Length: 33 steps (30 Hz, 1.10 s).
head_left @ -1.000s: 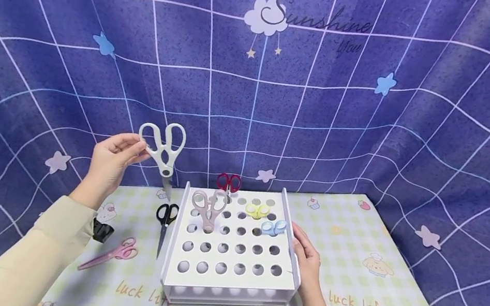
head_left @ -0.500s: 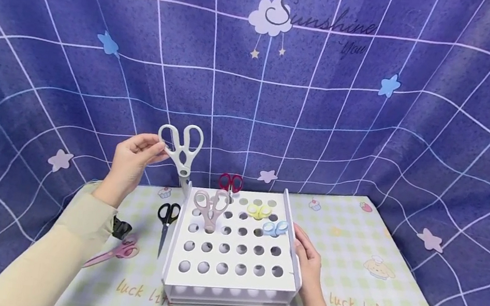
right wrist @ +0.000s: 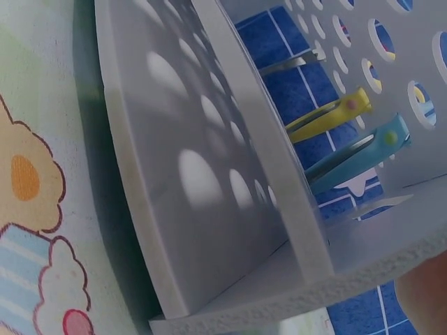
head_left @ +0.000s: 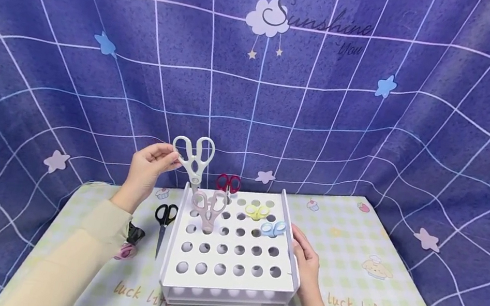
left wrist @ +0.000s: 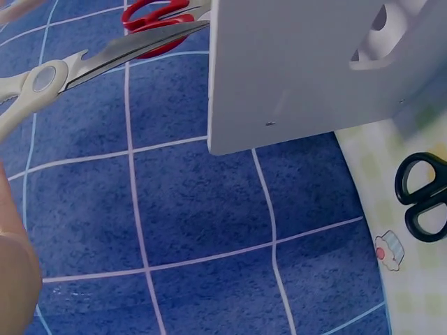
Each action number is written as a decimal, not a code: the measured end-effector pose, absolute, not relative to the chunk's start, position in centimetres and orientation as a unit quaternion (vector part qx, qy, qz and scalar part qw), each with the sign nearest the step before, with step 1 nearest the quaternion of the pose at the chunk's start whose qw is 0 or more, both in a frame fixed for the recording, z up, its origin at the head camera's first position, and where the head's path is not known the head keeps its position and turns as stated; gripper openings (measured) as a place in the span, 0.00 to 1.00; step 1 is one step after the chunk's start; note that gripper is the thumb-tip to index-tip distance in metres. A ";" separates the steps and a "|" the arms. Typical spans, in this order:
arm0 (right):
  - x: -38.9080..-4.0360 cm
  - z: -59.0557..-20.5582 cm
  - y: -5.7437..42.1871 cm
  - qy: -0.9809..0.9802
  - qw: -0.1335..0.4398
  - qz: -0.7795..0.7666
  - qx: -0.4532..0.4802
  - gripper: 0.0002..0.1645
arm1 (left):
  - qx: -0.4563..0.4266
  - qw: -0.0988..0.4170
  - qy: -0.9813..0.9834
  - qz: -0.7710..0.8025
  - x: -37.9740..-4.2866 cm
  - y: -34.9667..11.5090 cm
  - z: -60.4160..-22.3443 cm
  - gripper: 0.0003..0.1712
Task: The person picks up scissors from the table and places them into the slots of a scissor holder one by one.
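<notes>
My left hand (head_left: 145,173) pinches one handle loop of a pair of white scissors (head_left: 195,164), blades pointing down at the back left corner of a white rack (head_left: 230,258) full of round holes. In the left wrist view the blades (left wrist: 133,49) reach the edge of the side panel. My right hand (head_left: 307,263) holds the rack's right side panel. Standing in the holes are mauve scissors (head_left: 209,213), red scissors (head_left: 229,182), yellow scissors (head_left: 257,212) and light blue scissors (head_left: 273,228).
Black scissors (head_left: 164,222) lie on the checked tablecloth (head_left: 368,243) just left of the rack. Pink scissors (head_left: 126,251) lie farther left, mostly hidden behind my left wrist. A blue gridded curtain (head_left: 308,104) hangs behind the table.
My left hand has carried the white scissors right, from outside the rack to over its back left corner, lowering them slightly at the end. The right hand stays on the rack.
</notes>
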State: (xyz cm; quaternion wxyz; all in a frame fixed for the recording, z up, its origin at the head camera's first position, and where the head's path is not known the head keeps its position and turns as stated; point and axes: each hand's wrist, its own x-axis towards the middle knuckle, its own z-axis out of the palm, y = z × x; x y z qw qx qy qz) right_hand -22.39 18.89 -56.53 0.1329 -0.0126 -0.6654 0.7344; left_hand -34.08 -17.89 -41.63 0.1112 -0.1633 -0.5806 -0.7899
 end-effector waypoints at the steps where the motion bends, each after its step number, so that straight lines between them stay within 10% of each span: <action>1: -22.4 -56.5 18.9 -0.666 0.134 0.733 -0.012 0.23 | -0.162 0.111 -0.579 -0.791 -34.1 -17.9 -41.8 0.09; 33: -22.4 -56.5 18.8 -0.661 0.127 0.740 -0.016 0.23 | -0.129 0.090 -0.618 -0.770 -33.8 -18.0 -45.6 0.08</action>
